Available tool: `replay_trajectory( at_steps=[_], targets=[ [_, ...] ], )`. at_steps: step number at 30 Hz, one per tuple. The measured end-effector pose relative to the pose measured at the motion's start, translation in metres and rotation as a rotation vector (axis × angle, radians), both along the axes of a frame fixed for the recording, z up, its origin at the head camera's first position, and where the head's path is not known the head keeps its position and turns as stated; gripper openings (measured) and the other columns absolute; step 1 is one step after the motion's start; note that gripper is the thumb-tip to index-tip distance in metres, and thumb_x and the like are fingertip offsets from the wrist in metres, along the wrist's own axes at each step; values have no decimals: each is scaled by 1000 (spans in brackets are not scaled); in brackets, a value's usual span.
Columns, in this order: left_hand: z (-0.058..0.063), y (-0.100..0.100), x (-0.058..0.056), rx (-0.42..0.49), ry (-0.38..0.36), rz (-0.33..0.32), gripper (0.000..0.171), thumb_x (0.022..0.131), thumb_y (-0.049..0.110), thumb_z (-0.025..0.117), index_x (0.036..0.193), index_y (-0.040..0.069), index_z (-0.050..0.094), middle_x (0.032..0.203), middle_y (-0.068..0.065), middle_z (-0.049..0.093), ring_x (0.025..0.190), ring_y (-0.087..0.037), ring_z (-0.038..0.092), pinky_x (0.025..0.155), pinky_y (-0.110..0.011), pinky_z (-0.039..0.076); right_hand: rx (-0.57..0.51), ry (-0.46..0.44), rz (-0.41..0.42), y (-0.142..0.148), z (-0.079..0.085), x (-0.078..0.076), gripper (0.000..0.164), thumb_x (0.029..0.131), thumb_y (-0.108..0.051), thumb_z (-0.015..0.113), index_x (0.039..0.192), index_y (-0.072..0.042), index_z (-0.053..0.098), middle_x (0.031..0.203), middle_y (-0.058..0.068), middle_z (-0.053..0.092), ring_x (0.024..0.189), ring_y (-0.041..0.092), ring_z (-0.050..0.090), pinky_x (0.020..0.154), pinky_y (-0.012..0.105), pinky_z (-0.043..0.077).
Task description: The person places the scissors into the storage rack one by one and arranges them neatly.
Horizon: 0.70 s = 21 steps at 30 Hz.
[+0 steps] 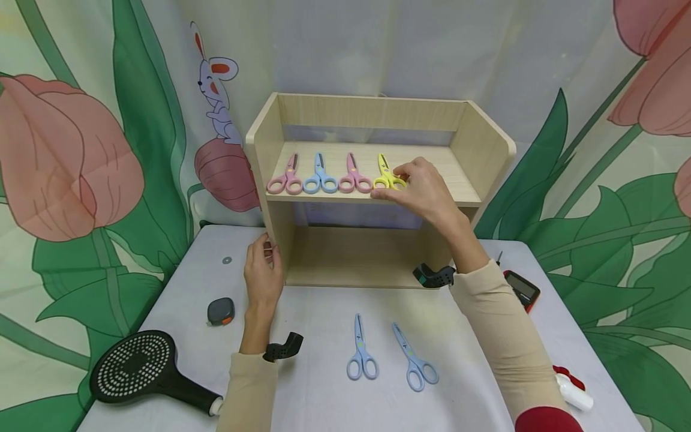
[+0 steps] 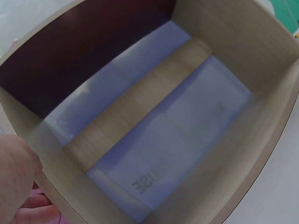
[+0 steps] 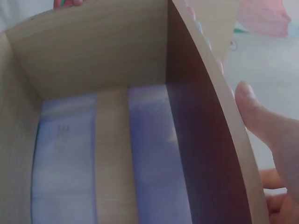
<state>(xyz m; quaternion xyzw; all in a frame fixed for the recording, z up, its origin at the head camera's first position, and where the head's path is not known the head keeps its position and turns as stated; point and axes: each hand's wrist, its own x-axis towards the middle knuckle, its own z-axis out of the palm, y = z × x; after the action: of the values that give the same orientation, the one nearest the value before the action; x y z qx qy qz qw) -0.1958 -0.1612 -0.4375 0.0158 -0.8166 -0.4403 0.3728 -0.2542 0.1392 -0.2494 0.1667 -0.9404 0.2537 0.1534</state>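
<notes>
A light wooden two-tier shelf stands at the back of the table. On its upper board lie pink scissors, blue scissors, a second pair of pink scissors and yellow scissors, all points toward the back. My right hand holds the yellow pair by the handles, thumb at their left and fingers at their right. That pair is hidden in the right wrist view. Against the outside of the left side panel rests my left hand, close to the front edge.
Two pairs of blue scissors lie in front of the shelf. Left are a black shower head, a tape measure and a small grey disc. A black-and-red device and a white bottle-like object lie right.
</notes>
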Motion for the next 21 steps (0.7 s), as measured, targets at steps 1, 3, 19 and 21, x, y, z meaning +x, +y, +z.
replay_trajectory(
  at_steps=[1, 3, 19, 21],
  targets=[
    [0, 0, 0, 0, -1, -1, 34, 100, 8, 58, 132, -2, 55, 111, -25, 60, 98, -36, 67, 84, -45, 62, 6, 26, -8, 0, -1, 3, 78, 76, -54, 82, 126, 3, 65, 115, 19, 59, 106, 32, 51, 93, 47, 44],
    [-1, 0, 0, 0, -2, -1, 34, 100, 8, 58, 132, -2, 55, 111, -25, 60, 98, -35, 67, 83, -45, 62, 16, 85, -26, -2, -5, 11, 80, 75, -54, 83, 128, 2, 63, 116, 19, 57, 109, 35, 50, 95, 49, 43],
    [0, -1, -1, -7, 16, 1, 34, 100, 8, 58, 131, -4, 55, 110, -26, 60, 96, -37, 67, 82, -47, 62, -22, 347, 108, -22, -120, 100, 85, 69, -50, 87, 131, 0, 60, 117, 15, 58, 99, 31, 50, 74, 35, 34],
    [-1, -1, -1, -10, 21, 0, 34, 100, 8, 58, 131, -4, 55, 109, -26, 60, 95, -37, 67, 81, -47, 62, 4, 294, 112, -23, -142, 110, 88, 69, -54, 85, 134, -1, 58, 119, 14, 58, 104, 29, 52, 77, 35, 38]
  ],
)
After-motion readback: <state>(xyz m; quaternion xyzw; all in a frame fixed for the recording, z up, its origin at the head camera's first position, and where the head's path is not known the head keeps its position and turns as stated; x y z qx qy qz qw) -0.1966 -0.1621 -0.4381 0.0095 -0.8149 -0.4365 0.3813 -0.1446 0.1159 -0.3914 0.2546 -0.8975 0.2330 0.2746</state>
